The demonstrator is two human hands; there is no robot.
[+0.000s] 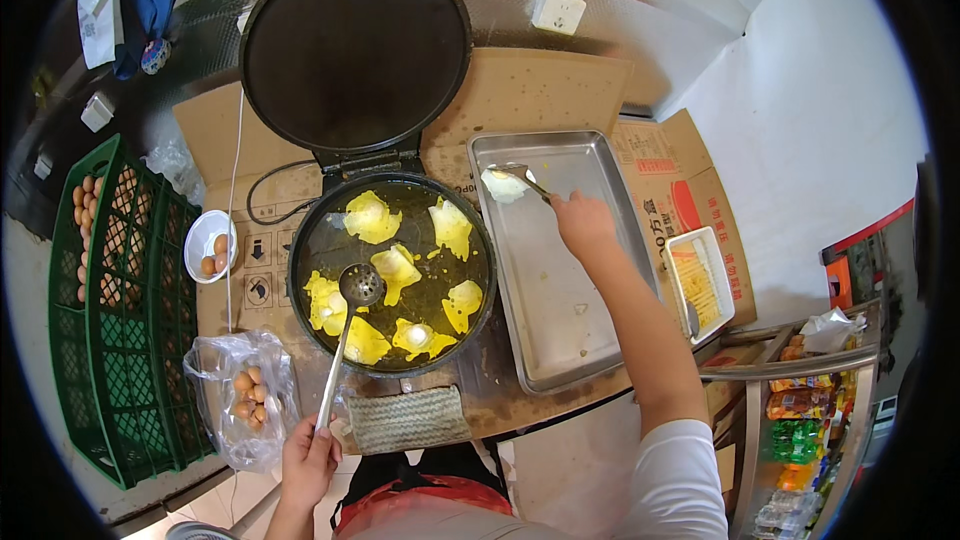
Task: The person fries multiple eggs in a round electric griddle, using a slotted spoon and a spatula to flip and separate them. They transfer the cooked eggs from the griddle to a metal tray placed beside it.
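My left hand (309,457) grips the handle of a metal skimmer ladle (361,285); its perforated bowl is over the round electric griddle (491,270). Several frying eggs (373,217) lie spread in oil on the lower plate, and the ladle's bowl overlaps one near the left side. My right hand (583,221) is closed around the handle of a spatula (514,171) above the steel tray (525,292). At the spatula's blade, in the tray's upper left corner, is a cooked egg (504,186). Whether the blade touches it I cannot tell.
The griddle's raised lid (356,49) stands behind. At left are a green plastic crate (120,360) holding eggs, a white bowl (196,232) with eggs and a plastic bag (214,390) of eggs. A folded cloth (409,418) lies in front; a white container (701,285) sits right of the tray.
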